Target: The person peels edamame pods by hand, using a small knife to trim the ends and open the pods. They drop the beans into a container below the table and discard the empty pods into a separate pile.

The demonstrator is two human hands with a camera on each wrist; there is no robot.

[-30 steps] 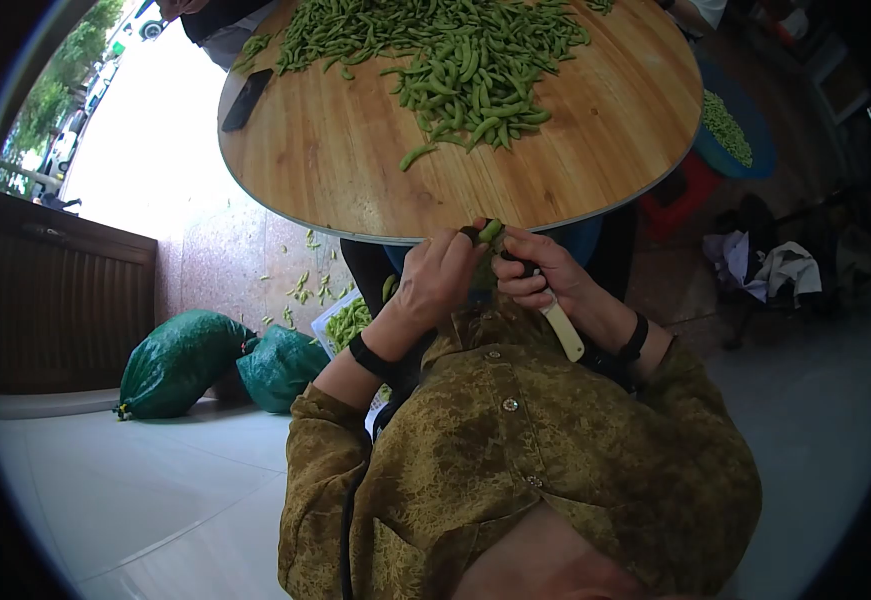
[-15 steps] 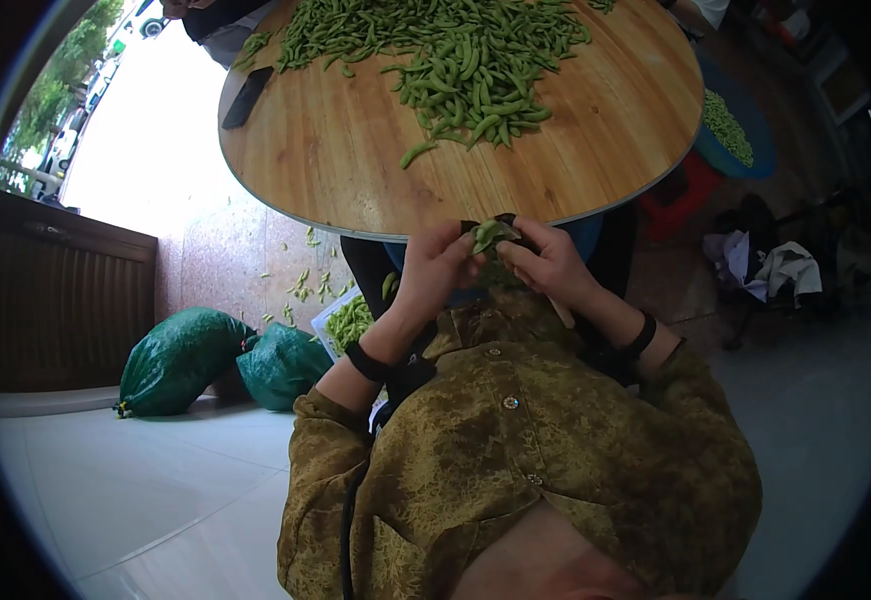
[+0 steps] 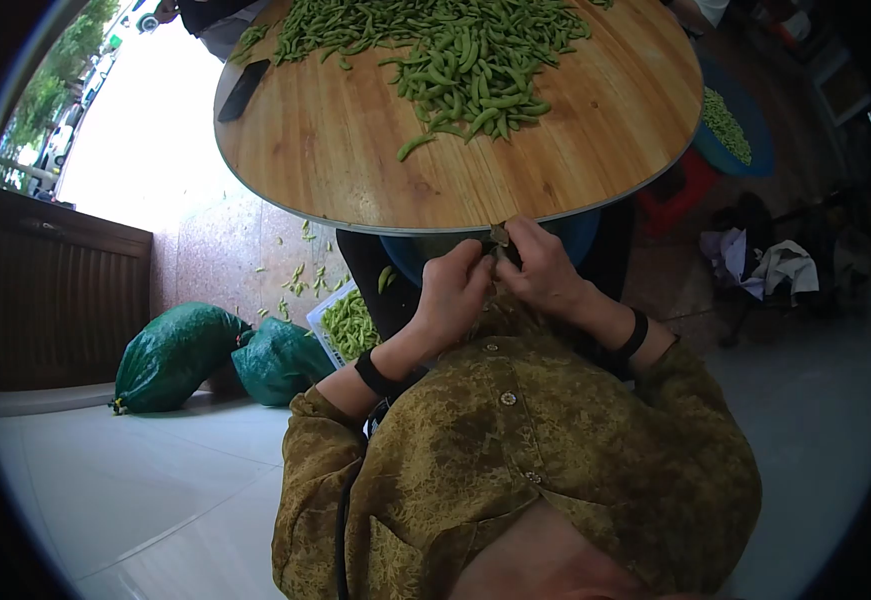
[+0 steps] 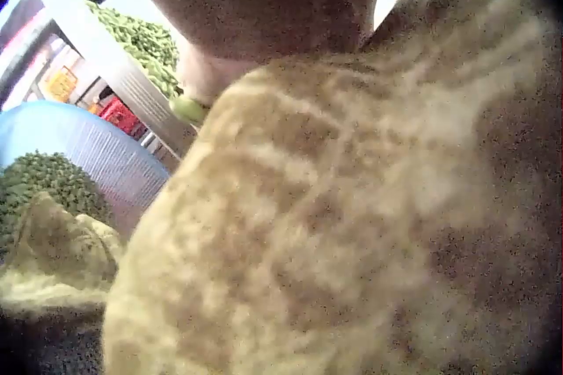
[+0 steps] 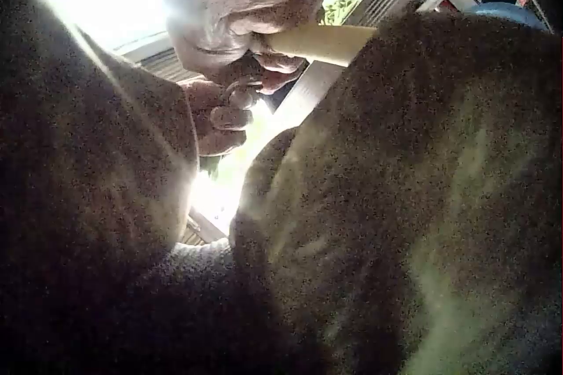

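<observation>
Just off the near edge of the round wooden table (image 3: 335, 180), my two hands meet. My left hand (image 3: 452, 287) has its fingers curled, and in the left wrist view a green soybean pod (image 4: 186, 109) shows at its fingertips. My right hand (image 3: 543, 272) grips a knife by its cream handle (image 5: 321, 43), seen in the right wrist view; its blade is hidden. A small brownish piece (image 3: 499, 235) shows at the right fingertips. Beyond, a heap of green pods (image 3: 470, 75) covers the table's far middle.
Under the table edge sits a blue basin (image 4: 127, 160) with green beans (image 4: 48, 183). A white crate (image 3: 327, 340) of pods stands at left, near green sacks (image 3: 180, 358) and scattered pods (image 3: 300, 280). A dark flat object (image 3: 243, 90) lies on the table; another blue basin (image 3: 755, 145) is at right.
The green pod between my fingers has gone from view in the head camera. My right hand has turned so the knife handle no longer shows there. Both hands stay close together.
</observation>
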